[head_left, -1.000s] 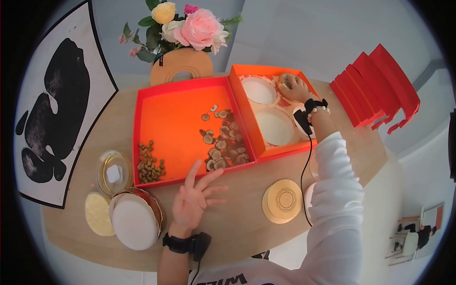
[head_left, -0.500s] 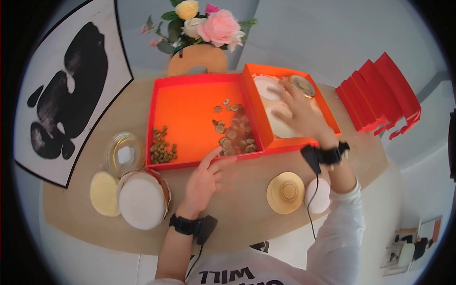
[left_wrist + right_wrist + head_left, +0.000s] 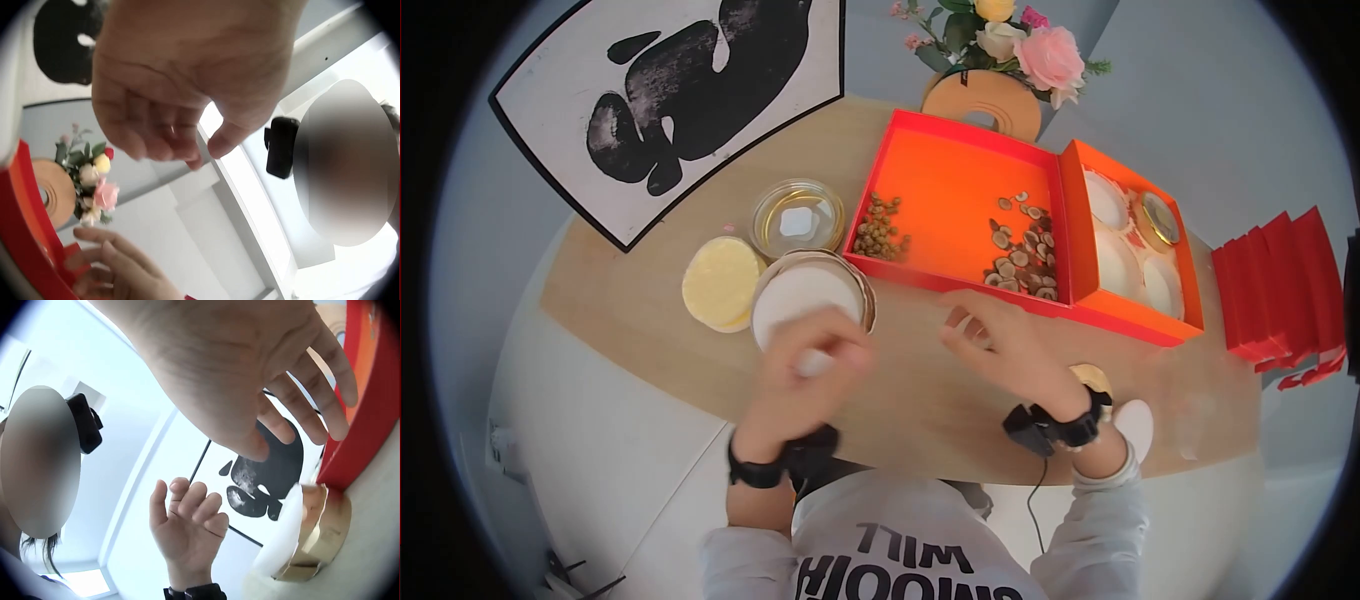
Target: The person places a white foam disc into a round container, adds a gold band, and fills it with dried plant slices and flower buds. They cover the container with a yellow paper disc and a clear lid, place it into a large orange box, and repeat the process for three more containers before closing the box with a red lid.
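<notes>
My left hand, loosely curled and holding nothing, hovers over the near edge of a round container with a white top. In the left wrist view its fingers hang bent. My right hand is raised in front of the red box, its fingers spread and bare in the right wrist view. Small olive-green pieces and brown slices lie in that box. A gold-rimmed round jar sits in the orange box, beside round white pieces.
A glass bowl and a pale yellow disc are at the left. A straw-coloured round item and a white oval lie near my right wrist. Flowers, red folded objects and a black-and-white panel stand around the table.
The view has turned left. My right hand has left the jar in the orange box and come back towards my left hand. My left hand has moved left to the white-topped container, its fingers more curled.
</notes>
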Demonstrator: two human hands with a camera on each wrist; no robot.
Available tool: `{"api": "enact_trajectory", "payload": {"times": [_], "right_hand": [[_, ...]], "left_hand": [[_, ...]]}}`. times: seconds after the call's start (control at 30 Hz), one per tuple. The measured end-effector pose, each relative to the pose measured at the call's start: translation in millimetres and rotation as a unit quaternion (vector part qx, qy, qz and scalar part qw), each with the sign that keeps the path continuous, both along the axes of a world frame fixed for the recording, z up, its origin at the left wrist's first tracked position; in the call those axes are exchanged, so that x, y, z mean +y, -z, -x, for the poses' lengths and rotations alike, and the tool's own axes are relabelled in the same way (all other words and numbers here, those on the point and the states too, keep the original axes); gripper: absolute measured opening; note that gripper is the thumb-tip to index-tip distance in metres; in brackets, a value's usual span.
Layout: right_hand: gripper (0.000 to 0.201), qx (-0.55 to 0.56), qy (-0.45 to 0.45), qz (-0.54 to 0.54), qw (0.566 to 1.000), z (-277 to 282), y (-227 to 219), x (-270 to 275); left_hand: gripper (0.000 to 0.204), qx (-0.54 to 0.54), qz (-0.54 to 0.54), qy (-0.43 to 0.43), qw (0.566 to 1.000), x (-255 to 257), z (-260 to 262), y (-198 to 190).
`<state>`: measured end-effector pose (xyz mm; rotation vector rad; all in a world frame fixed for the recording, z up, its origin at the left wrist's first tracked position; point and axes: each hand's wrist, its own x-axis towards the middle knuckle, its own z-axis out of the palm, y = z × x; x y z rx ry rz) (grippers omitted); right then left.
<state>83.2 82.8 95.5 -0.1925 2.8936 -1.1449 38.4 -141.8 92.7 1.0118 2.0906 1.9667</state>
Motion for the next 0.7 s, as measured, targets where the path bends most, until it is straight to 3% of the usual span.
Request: {"api": "enact_trajectory", "payload": {"times": [0.03,0.1,0.2,0.33,0.43,0.7], "right_hand": [[0.038,-0.054,0.01,0.03,0.998,4.7,4.1,-9.0],[0.042,-0.055,-0.017,0.013,0.998,16.3,9.2,-23.4],[0.049,0.001,-0.037,0.005,0.999,30.8,31.7,-42.2],[0.062,0.027,-0.055,0.015,0.998,44.0,54.0,-62.0],[0.066,-0.053,-0.043,0.083,0.994,44.0,49.1,-68.9],[0.064,-0.096,-0.036,0.196,0.975,37.0,57.5,-72.3]], "left_hand": [[0.012,0.001,-0.004,-0.091,0.996,-16.6,3.8,4.2],[0.02,-0.008,0.083,-0.248,0.965,-41.1,17.1,11.8],[0.031,0.062,0.275,-0.381,0.88,-55.6,25.0,26.1],[0.033,-0.105,0.284,-0.302,0.904,-65.9,31.2,42.6],[0.03,-0.127,0.215,-0.259,0.933,-71.5,38.9,53.4],[0.031,-0.106,0.122,-0.281,0.946,-58.5,33.9,49.2]]}}
